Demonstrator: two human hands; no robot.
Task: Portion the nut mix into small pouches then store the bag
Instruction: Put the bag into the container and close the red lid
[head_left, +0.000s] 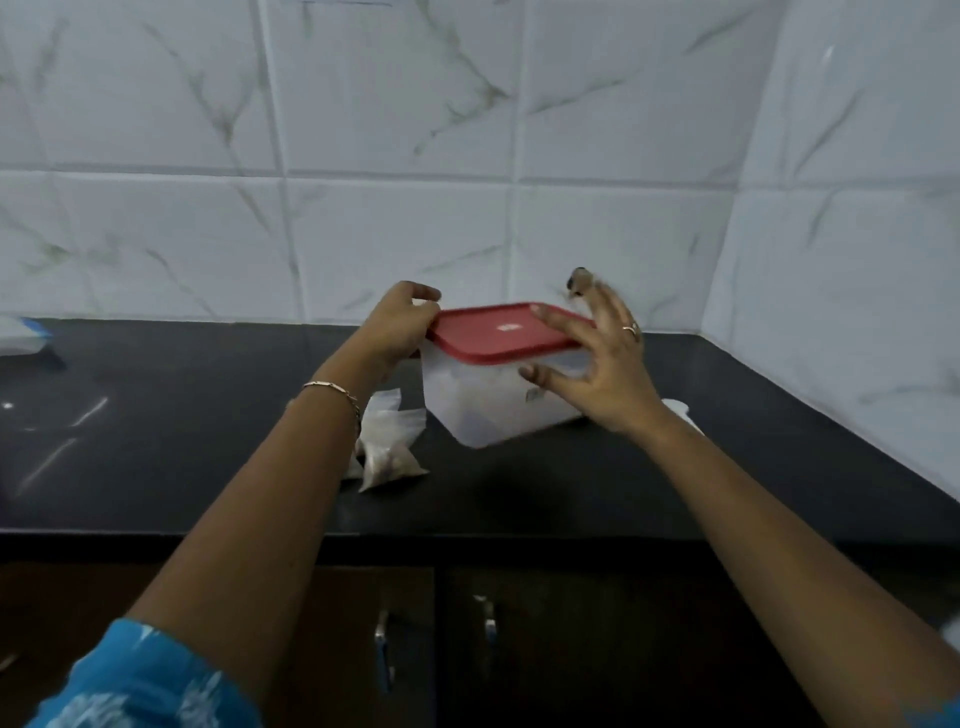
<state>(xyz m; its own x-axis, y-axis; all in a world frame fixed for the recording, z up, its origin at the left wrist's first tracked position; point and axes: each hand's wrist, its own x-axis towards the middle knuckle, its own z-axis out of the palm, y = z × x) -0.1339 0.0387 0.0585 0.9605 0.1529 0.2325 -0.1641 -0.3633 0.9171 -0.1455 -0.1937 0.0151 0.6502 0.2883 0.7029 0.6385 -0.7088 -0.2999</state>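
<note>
Head view:
- A translucent container (483, 400) with a red lid (498, 332) stands on the black counter (182, 415), just above the middle of the frame and tilted slightly.
- The left hand (397, 325), at 9 o'clock of the container, curls its fingers round the lid's left edge and grips it; a bracelet (335, 389) sits on that wrist.
- The right hand (602, 374), at 3 o'clock of the container, is spread wide and holds nothing. Its fingers are motion-blurred, and a ring (630, 328) shows on one.
- Small clear pouches (387, 452) holding a pale brown mix lie on the counter at 7 o'clock of the container, just beside the left forearm.
- A white object (680, 408) is partly hidden behind the right wrist; I cannot tell what it is.
- A blue-and-white packet (26, 338) lies at 9 o'clock of the frame, at its edge.
- Cabinet handles (383, 644) show at 6 o'clock, below the counter.
</note>
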